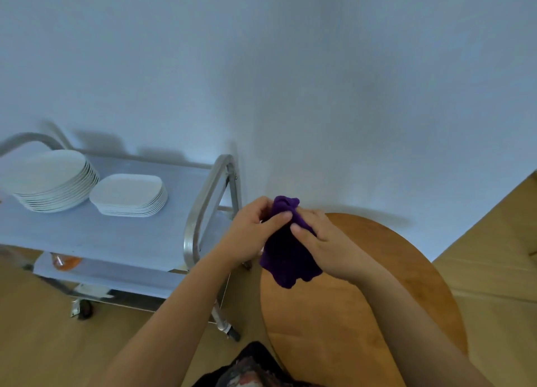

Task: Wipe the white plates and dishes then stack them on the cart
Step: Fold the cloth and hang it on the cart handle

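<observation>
Both hands are together above the round wooden table, the left hand and right hand each gripping a bunched purple cloth that hangs between them. The white plates lie well apart to the left on the cart top: a round stack just beside a stack of rounded-rectangle dishes.

A round wooden bench is seen at five o'clock, set against a pale wall spanning twelve o'clock. Light wooden floor is shown at four and eight o'clock. An orange object, indistinct, is seen at nine o'clock.
</observation>
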Demonstrator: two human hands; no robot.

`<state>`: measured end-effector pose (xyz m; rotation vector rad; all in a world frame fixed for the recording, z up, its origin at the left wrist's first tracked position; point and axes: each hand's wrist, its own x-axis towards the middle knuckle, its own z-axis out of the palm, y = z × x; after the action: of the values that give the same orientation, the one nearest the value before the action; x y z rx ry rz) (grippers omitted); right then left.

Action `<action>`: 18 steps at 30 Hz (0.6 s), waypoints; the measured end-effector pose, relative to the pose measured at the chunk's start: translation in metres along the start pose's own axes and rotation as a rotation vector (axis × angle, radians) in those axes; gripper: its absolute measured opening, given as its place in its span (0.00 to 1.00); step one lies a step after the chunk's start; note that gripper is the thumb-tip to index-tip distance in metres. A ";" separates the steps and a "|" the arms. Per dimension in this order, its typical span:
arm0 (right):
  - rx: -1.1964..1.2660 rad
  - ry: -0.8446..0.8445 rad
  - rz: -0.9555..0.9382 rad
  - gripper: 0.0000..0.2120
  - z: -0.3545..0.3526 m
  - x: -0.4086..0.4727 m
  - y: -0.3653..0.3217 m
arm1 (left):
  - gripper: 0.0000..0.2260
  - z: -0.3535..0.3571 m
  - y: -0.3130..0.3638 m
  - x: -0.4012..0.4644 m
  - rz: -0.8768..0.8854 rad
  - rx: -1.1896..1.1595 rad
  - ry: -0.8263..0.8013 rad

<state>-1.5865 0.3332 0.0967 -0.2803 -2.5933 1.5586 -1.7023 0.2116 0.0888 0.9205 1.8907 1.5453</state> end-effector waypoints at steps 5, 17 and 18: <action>-0.392 0.263 0.078 0.16 -0.012 -0.005 -0.001 | 0.16 -0.004 0.007 -0.001 -0.165 -0.246 0.139; 0.041 0.209 0.006 0.09 -0.025 -0.002 -0.013 | 0.18 -0.029 0.018 0.008 -0.169 -0.546 -0.058; 0.054 0.171 0.020 0.09 -0.028 -0.003 -0.014 | 0.18 -0.033 0.019 0.009 -0.153 -0.531 -0.069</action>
<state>-1.5804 0.3504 0.1224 -0.4161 -2.4228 1.5351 -1.7295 0.2002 0.1147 0.5660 1.3584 1.7665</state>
